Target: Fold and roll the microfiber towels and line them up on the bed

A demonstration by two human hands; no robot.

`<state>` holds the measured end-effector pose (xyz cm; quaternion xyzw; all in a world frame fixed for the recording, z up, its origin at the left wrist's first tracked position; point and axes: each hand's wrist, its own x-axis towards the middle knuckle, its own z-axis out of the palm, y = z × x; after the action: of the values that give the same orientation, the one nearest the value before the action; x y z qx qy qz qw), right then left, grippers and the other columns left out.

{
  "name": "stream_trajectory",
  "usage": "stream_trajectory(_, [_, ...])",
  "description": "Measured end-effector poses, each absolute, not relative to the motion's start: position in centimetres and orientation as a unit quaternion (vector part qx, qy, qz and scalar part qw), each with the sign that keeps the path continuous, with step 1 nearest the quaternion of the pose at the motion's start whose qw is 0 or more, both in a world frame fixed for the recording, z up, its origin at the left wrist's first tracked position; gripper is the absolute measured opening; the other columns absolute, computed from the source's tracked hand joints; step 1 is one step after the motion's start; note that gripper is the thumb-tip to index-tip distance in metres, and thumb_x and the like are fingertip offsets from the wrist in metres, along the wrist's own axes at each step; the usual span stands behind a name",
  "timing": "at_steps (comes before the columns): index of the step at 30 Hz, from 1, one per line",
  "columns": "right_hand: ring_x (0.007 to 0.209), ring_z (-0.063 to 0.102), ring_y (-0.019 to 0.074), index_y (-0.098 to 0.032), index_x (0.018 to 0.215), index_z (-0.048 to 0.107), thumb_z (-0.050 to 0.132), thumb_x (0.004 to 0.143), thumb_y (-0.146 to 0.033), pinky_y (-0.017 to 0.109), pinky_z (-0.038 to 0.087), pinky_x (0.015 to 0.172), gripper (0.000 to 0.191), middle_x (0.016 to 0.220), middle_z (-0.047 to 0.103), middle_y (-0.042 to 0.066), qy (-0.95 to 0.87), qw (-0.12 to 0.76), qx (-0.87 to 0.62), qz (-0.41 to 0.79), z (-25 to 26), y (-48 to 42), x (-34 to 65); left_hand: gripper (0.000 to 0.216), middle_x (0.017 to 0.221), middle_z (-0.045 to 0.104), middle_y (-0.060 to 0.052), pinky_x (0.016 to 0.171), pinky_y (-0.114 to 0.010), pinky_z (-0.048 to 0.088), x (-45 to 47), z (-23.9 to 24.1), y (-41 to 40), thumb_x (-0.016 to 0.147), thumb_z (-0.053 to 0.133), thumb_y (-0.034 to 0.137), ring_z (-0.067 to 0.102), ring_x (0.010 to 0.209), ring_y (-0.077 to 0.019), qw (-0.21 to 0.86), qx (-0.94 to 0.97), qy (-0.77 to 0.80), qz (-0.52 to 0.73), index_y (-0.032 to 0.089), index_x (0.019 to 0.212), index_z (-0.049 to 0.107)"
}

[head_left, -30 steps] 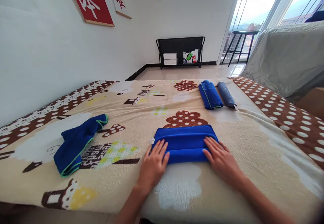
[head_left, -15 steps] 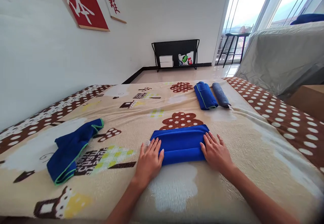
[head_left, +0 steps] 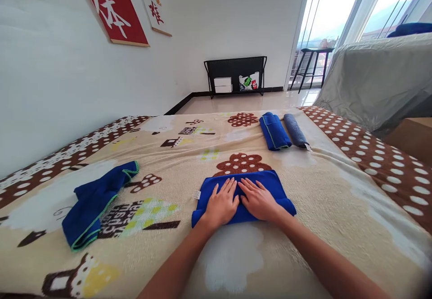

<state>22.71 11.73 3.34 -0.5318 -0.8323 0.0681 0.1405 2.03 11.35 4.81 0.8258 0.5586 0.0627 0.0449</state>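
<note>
A folded blue towel (head_left: 280,193) lies on the patterned blanket (head_left: 337,200) in front of me, a small white tag at its left edge. My left hand (head_left: 221,202) and my right hand (head_left: 259,199) rest flat on its middle, side by side, fingers stretched out and pointing away from me. Neither hand grips anything. Both palms cover the towel's centre.
A crumpled blue towel with green trim (head_left: 94,200) lies to the left. At the far side sit a rolled blue towel (head_left: 274,131) and a rolled grey towel (head_left: 295,130). A grey-covered sofa (head_left: 378,78) stands right; a black rack (head_left: 235,76) is against the far wall.
Both hands have slid from the towel's two ends to its middle and now lie side by side. The towel looks flatter and slightly skewed.
</note>
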Motion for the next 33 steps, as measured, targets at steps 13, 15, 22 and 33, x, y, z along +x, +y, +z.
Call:
stream_trajectory(13, [0.15, 0.025, 0.0169, -0.032, 0.156, 0.027, 0.028, 0.103, -0.052, 0.049, 0.022, 0.123, 0.056, 0.161, 0.028, 0.0, -0.809, 0.14, -0.557, 0.124, 1.3, 14.1, 31.2, 0.052, 0.162, 0.032, -0.003, 0.121, -0.059, 0.019, -3.9, 3.9, 12.6, 0.104, 0.03, 0.043, 0.027, 0.151, -0.0222, 0.073, 0.752, 0.65, 0.086, 0.031, 0.154, 0.031])
stream_trajectory(15, [0.149, 0.026, 0.0175, -0.032, 0.155, 0.028, 0.03, 0.103, -0.051, 0.05, 0.022, 0.123, 0.056, 0.16, 0.03, 0.0, -0.803, 0.15, -0.564, 0.121, 1.2, 14.2, 31.1, 0.052, 0.16, 0.036, -0.006, 0.12, -0.062, 0.017, -4.1, 3.5, 12.5, 0.103, 0.032, 0.043, 0.03, 0.149, -0.0238, 0.059, 0.74, 0.662, 0.098, 0.028, 0.153, 0.033])
stream_trajectory(22, [0.149, 0.027, 0.0193, -0.03, 0.156, 0.026, 0.034, 0.103, -0.049, 0.052, 0.025, 0.123, 0.057, 0.159, 0.031, 0.0, -0.8, 0.153, -0.57, 0.112, 0.6, 14.2, 31.9, 0.052, 0.158, 0.039, -0.009, 0.118, -0.066, 0.022, -4.9, 2.7, 12.7, 0.102, 0.035, 0.041, 0.036, 0.146, -0.0284, 0.021, 0.741, 0.664, 0.099, 0.025, 0.152, 0.036])
stream_trajectory(33, [0.148, 0.029, 0.0189, -0.029, 0.155, 0.03, 0.042, 0.101, -0.047, 0.043, 0.031, 0.122, 0.058, 0.158, 0.032, 0.0, -0.917, 0.116, -0.341, 0.171, 5.5, 19.0, 25.0, 0.05, 0.157, 0.042, -0.004, 0.124, -0.044, 0.026, -0.5, 7.1, 19.6, 0.102, 0.039, 0.021, 0.035, 0.147, -0.0194, 0.088, 0.94, 0.324, 0.052, 0.026, 0.152, 0.037])
